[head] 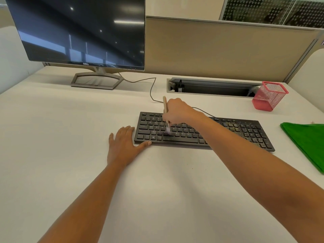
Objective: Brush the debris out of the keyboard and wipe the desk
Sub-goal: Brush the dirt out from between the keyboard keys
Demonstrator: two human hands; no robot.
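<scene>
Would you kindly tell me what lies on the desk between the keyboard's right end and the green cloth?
Nothing; in the head view that stretch of desk is bare between the keyboard and the green cloth.

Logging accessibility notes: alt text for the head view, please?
The right hand holds a small brush on the left keys of a black keyboard; debris speckles its right end. The left hand rests flat on the white desk beside it, and a green cloth lies at right.
</scene>
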